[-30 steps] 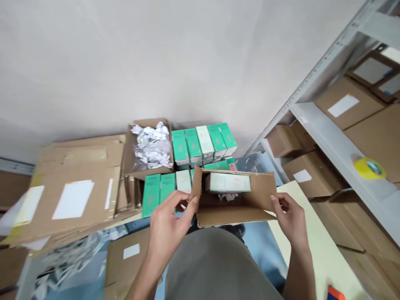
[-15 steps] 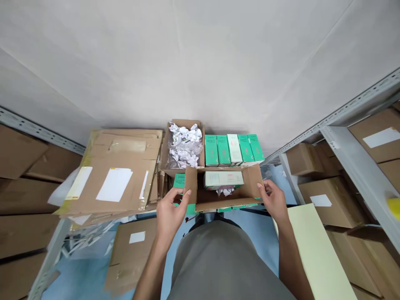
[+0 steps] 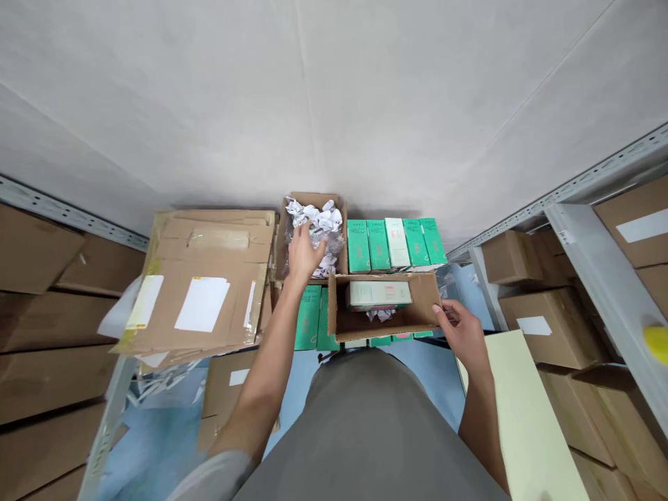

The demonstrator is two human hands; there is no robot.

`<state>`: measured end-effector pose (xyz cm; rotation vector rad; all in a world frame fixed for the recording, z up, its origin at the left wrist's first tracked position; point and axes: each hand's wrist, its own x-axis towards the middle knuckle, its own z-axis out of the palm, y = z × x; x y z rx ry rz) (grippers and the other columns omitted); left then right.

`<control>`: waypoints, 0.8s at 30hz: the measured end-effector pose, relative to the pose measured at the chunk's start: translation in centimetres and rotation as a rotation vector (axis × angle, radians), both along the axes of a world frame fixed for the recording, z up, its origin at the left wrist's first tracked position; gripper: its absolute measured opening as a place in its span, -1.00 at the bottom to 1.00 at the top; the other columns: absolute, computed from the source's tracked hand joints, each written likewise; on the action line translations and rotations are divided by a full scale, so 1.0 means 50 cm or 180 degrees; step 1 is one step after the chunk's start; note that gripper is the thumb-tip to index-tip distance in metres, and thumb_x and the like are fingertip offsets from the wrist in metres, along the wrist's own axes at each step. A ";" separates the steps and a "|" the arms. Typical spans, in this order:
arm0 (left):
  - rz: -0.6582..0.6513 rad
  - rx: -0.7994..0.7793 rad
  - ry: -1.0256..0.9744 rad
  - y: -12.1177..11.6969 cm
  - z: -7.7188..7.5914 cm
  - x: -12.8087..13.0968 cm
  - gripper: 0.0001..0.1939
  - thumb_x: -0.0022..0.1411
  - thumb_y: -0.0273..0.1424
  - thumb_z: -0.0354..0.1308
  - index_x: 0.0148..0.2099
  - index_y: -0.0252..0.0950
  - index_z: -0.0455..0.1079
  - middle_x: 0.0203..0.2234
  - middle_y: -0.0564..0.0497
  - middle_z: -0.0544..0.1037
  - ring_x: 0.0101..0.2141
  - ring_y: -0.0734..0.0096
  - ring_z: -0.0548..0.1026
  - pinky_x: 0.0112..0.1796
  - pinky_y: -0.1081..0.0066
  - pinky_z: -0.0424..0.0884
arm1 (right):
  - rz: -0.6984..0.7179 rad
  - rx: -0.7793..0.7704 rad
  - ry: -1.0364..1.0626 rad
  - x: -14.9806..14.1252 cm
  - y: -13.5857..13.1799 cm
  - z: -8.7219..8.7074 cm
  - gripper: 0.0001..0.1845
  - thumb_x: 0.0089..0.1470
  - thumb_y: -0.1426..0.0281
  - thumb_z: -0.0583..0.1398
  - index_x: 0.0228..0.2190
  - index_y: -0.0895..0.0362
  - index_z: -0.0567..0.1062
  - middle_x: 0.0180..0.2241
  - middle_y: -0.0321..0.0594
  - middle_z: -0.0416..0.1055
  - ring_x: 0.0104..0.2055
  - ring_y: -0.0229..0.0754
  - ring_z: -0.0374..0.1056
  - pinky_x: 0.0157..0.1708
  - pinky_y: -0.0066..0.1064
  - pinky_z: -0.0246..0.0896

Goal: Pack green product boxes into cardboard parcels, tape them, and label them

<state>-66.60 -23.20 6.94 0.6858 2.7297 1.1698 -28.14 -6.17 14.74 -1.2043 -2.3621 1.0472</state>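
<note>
My right hand [image 3: 462, 332] grips the right end of a small open cardboard box [image 3: 344, 327]. Inside that box lie a pale green and white carton [image 3: 378, 293] and a bit of crumpled paper [image 3: 380, 315]. My left hand [image 3: 303, 254] reaches forward into a second open box [image 3: 280, 240] full of crumpled white paper [image 3: 319, 223], its fingers closing on the paper. Rows of green cartons [image 3: 396, 243] stand behind the held box, and more green cartons [image 3: 309, 318] lie under it.
A stack of flattened cardboard boxes [image 3: 201, 278] with white labels lies at the left. Metal shelves with brown boxes [image 3: 543, 327] run along the right and the left [image 3: 36, 313]. A pale yellow board [image 3: 522, 417] is by my right arm. A yellow tape roll [image 3: 657, 342] sits on the right shelf.
My left hand let go of the held box's left end and reached forward into the box of crumpled paper. My right hand still holds the box, which shifted slightly right.
</note>
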 end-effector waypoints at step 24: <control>-0.0851 0.1032 -0.0308 -0.084 0.273 0.172 -0.41 0.27 -0.09 0.46 0.29 -0.10 0.58 0.12 -0.06 0.72 -0.09 0.19 0.69 -0.03 0.21 0.68 | 0.0273 -0.0061 0.0104 -0.010 0.007 0.035 -0.49 0.46 -0.11 0.18 -0.09 0.04 0.68 -0.17 -0.07 0.73 -0.16 0.04 0.60 -0.12 -0.21 0.45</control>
